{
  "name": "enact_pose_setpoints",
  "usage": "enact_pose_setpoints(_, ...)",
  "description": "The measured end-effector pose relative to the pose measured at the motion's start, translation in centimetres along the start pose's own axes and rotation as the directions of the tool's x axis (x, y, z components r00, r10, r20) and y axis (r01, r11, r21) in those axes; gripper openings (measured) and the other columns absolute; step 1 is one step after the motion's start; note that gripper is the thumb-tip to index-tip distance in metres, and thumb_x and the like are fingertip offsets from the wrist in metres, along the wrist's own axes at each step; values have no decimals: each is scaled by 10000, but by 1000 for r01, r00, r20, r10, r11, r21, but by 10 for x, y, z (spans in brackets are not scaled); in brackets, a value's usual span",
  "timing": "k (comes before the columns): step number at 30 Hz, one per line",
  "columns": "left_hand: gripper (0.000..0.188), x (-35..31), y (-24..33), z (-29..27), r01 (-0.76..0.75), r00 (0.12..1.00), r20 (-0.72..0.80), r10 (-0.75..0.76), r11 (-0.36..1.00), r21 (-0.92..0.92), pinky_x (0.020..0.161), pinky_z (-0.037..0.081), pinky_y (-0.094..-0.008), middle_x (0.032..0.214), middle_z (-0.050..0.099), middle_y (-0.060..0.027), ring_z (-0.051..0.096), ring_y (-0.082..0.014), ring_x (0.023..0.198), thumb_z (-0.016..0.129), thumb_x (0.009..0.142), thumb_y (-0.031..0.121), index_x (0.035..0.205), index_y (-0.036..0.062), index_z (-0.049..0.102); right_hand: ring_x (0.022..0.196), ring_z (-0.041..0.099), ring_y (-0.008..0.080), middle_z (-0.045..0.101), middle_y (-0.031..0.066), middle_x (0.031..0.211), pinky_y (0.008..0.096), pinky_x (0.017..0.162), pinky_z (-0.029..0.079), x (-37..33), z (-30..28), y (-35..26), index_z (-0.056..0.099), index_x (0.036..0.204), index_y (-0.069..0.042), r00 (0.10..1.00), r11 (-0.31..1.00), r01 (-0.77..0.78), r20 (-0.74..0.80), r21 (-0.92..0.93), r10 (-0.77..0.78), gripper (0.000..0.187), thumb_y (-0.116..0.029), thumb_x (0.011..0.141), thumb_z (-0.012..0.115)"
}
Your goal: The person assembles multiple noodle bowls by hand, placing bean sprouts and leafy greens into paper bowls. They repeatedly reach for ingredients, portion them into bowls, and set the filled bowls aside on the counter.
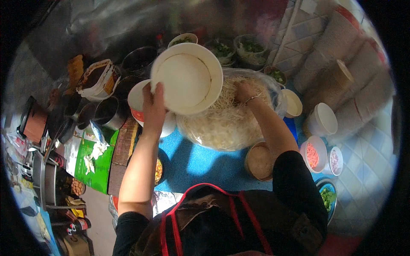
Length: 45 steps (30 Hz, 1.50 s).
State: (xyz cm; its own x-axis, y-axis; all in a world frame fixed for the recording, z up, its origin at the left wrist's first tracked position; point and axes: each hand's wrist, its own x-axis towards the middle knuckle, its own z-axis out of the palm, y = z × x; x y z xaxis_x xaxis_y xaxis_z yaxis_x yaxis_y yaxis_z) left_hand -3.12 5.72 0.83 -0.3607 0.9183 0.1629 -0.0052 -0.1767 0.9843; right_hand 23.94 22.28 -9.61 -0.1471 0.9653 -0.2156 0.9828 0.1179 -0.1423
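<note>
My left hand (pixel 154 100) grips the left edge of a round white bowl (pixel 185 81), held above the counter and tilted so its pale inside faces me. Just right of it, a large clear plastic bag (pixel 205 136) lies open, full of thin pale noodles (pixel 228 123). My right hand (pixel 244 91) reaches into the bag's far part, its curled fingers closed in the noodles and partly hidden by them. Left of the raised bowl, partly behind my left hand, stand white containers (pixel 136 96). Near my right forearm sits a round tub (pixel 259 162) with light brown contents.
Tall stacks of paper bowls (pixel 341 81) rise at the right. Small bowls of chopped pink food (pixel 312 154) and leafy greens (pixel 328 197) stand below them. Tubs of greens (pixel 252 46) line the back; dark pots (pixel 109 111) crowd the left. The blue counter (pixel 196 164) lies before me.
</note>
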Motion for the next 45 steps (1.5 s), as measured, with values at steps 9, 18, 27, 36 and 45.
enact_pose_setpoints(9,656,59,-11,59,-225,974,212,82,486,844,762,438,-440,979,545,-269,550,-393,888,455,765,563,1073,-13,387,917,523,347,550,192,966,416,762,440,-13,-17,21,508,1103,-47,926,952,300,-219,-64,-307,489,-62,624,609)
enact_pose_setpoints(18,707,68,-39,72,-66,986,149,-79,633,771,814,419,-423,1021,523,-294,528,-394,950,423,768,566,1074,-71,403,864,543,339,566,170,885,413,721,454,-39,-51,-79,537,1015,-55,868,926,378,-351,12,-350,352,-58,663,536)
enact_pose_setpoints(27,725,89,-113,44,229,960,90,-265,929,292,738,482,-440,1172,437,-243,494,-367,1026,414,783,532,1206,-50,327,945,531,333,549,172,1029,381,835,421,-33,-78,-109,514,1095,-63,789,822,566,-248,-60,-562,557,-328,627,658)
enact_pose_setpoints(36,599,57,-66,57,505,861,167,-480,845,-176,614,528,-451,1179,426,-168,527,-332,975,413,788,470,1222,62,343,898,562,294,538,179,1063,340,772,454,-79,-105,-52,523,1119,-52,892,812,448,-257,374,-373,615,-325,601,712)
enact_pose_setpoints(45,618,72,-97,70,104,983,140,-117,990,100,629,522,-379,1095,478,-241,542,-350,917,454,762,433,1112,-75,431,790,601,282,623,123,807,364,676,488,-42,-92,-79,639,837,-52,899,943,226,-320,-243,-298,297,-287,656,647)
